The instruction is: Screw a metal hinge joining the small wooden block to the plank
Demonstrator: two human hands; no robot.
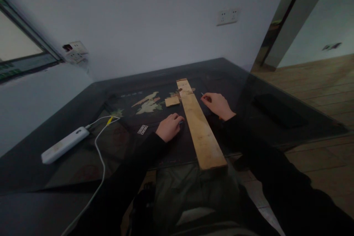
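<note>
A long wooden board lies lengthwise on the dark table, its near end reaching past the front edge. Left of the board, my left hand rests on the tabletop with curled fingers; a small bluish tip shows at the fingertips, too little to name. On the board's other side, my right hand pinches a small, thin, pale thing between thumb and finger. A small square wooden piece sits beside the board, beyond my left hand. A metal hinge with screw holes lies further left.
At the left, a white power strip or similar block trails a white cable with a yellow tag over the table edge. A dark flat object lies at the right. The wall with sockets stands behind the table.
</note>
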